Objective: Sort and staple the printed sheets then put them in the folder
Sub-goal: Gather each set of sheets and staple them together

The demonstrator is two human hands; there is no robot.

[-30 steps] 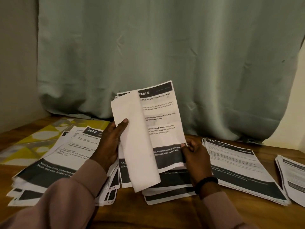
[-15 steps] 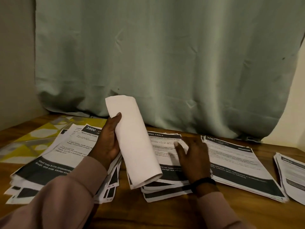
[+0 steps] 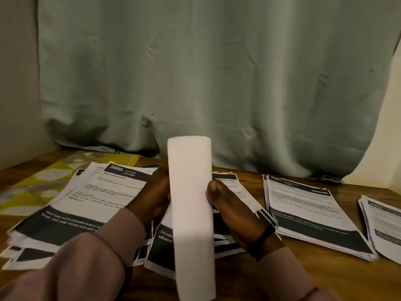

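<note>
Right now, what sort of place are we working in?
Probably a room at home, not an office: a wooden table pushed against a long green curtain, with stacks of printed sheets spread across it.

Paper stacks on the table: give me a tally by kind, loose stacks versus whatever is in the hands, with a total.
Stacks lying on the table: 4 (3800 stack, middle stack, 2701 stack, far-right stack)
Folded sheets held by left hand and right hand: 1
Total: 5
</note>
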